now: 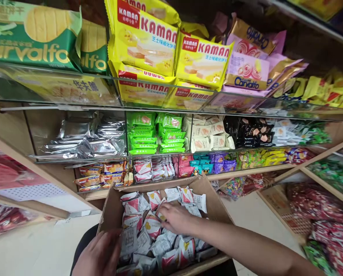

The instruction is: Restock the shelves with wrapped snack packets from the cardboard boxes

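Observation:
An open cardboard box (108, 214) rests low in front of me, filled with small white and pink wrapped packets (152, 225). Inside it, my right hand (174, 217) reaches down onto the packets near the middle, its fingers curled at one of them; what the fingertips hold is partly hidden. My left hand (99, 253) is at the box's left front side, blurred by motion, and its fingers cannot be made out clearly. Similar white and pink packets (143, 168) stand in a compartment of the lowest shelf, just beyond the box.
Yellow wafer packs (148, 42) and green packs (33, 38) fill the upper glass shelf. Silver packets (82, 138) and green packets (142, 134) stack on the middle one. Bagged red sweets (318, 203) lie at right. Pale floor (56, 245) shows beside the box.

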### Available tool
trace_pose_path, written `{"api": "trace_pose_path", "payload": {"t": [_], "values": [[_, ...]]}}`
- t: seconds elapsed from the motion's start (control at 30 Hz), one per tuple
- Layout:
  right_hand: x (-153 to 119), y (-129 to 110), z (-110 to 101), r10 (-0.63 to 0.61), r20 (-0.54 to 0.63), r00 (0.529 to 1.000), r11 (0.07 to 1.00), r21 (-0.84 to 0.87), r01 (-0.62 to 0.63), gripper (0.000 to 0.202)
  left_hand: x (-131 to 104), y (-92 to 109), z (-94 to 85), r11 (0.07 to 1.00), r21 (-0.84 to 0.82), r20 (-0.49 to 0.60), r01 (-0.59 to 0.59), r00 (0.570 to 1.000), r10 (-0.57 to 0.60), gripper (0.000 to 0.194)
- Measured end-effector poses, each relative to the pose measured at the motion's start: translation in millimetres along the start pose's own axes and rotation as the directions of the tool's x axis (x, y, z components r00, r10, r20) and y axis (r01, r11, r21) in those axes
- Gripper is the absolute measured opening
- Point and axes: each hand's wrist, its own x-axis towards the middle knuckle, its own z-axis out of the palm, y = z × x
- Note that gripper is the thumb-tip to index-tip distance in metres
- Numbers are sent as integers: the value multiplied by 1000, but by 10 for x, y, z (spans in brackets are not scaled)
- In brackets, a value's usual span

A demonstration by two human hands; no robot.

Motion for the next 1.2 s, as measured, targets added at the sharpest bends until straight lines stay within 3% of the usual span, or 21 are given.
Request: {"api": "trace_pose_path", "payload": {"t": [0.07,0.13,0.27,0.33,0.43,0.5,0.6,0.67,0.73,0.8,0.87,0.97,1.03,1.1,1.2], "values": [[-117,60,183,209,135,969,978,-28,-207,60,-5,9,5,999,41,22,-11,1000,10,16],[-134,97,288,364,185,913,928,8,-371,72,-12,26,9,997,79,39,-24,999,21,17],[-100,68,327,461,150,875,876,80,-475,76,-19,54,8,989,135,86,-53,995,41,18],[-107,46,291,487,139,862,861,88,-500,68,-17,57,1,991,124,109,-52,993,38,19],[-149,54,157,436,111,893,879,158,-450,45,7,92,-7,1000,14,133,16,991,-18,20],[-191,59,6,396,72,916,892,207,-402,33,55,185,-4,981,-148,155,127,982,-104,25],[-279,-21,-254,343,-16,939,900,293,-324,24,190,461,12,841,-439,209,318,946,-248,39],[-348,-152,-378,281,-71,957,843,495,-211,23,300,690,33,748,-550,245,371,928,-280,45],[-405,-316,-419,254,-137,957,693,716,-81,25,391,895,64,717,-593,280,367,928,-245,42],[-428,-464,-376,333,-227,915,550,835,7,28,439,1043,103,717,-608,257,339,939,-226,40],[-411,-562,-282,485,-336,807,502,863,59,31,450,1132,146,735,-605,181,306,952,-247,40],[-353,-617,-145,636,-464,616,541,838,72,41,435,1185,201,788,-556,54,266,957,-285,34],[-331,-629,-96,666,-517,538,588,807,48,42,425,1188,224,826,-506,6,248,959,-285,30],[-335,-648,-83,662,-551,507,632,775,18,41,419,1170,235,856,-464,-23,229,963,-270,27],[-364,-678,-97,621,-580,528,685,729,-5,39,412,1124,233,885,-418,-52,203,968,-247,26]]}}
